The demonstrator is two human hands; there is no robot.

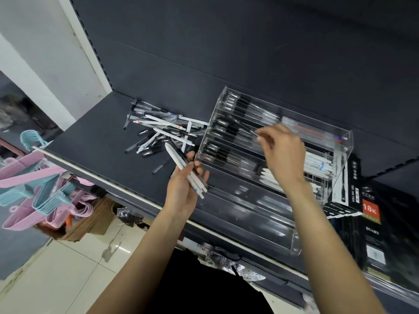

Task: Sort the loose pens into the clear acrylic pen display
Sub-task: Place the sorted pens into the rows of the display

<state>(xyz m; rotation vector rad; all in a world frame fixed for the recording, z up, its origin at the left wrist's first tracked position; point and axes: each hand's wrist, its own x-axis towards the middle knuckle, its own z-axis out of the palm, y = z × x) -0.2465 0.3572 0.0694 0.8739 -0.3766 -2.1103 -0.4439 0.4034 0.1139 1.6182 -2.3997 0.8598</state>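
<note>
Head view: left hand's (pixel 181 189) white pens (pixel 181 165) tips perhaps up-left.

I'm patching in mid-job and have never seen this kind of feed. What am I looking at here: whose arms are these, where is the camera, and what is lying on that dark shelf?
There is no machine here: these are a person's two bare arms, seen from one wide-angle camera worn on the head, looking forward and down.

The left hand grips a bundle of white pens. The right hand reaches over the clear acrylic pen display and pinches something thin at its fingertips, probably a clear pen; it is too blurred to be sure.

On the dark shelf lies a pile of loose pens, white and clear ones mixed, left of the display. The display's compartments already hold rows of pens. Black boxes stand to its right, and pink and blue hangers hang lower left.
</note>
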